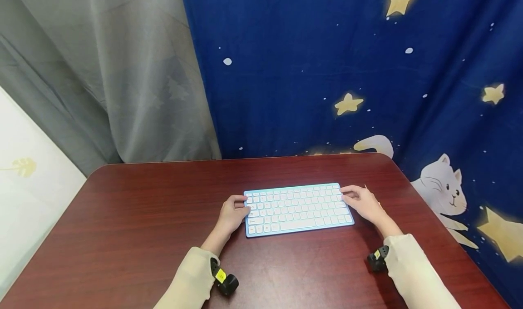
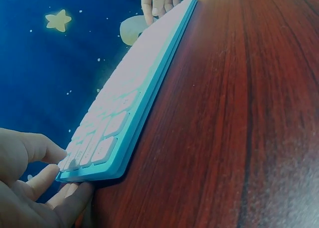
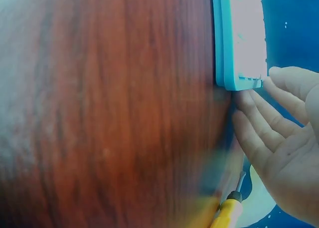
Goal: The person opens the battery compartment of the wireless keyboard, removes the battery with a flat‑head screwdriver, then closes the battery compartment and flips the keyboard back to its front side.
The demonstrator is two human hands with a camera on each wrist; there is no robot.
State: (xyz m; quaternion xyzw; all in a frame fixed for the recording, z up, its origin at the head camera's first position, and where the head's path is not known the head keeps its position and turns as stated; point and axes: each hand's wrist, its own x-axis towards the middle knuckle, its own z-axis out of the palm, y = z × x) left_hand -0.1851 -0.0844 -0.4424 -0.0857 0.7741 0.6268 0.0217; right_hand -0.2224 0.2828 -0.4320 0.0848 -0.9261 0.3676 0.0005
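Observation:
A white-keyed keyboard with a light blue frame (image 1: 298, 209) lies on the dark red table, slightly turned. At its left end my left hand (image 1: 233, 216) pinches the edge, thumb and fingertips on either side of the corner keys. In the left wrist view, the left hand (image 2: 35, 183) has fingers above and below the keyboard's end (image 2: 104, 153). My right hand (image 1: 363, 203) holds the opposite short edge by the fingertips. The right wrist view has the right hand (image 3: 289, 133) with its fingertips at the keyboard's corner (image 3: 244, 83).
A screwdriver with a yellow handle (image 3: 227, 213) lies beside the right hand, mostly hidden from the head view. The wooden table (image 1: 143, 218) has its far edge against a blue starry curtain (image 1: 286, 72) and a grey curtain (image 1: 151, 72).

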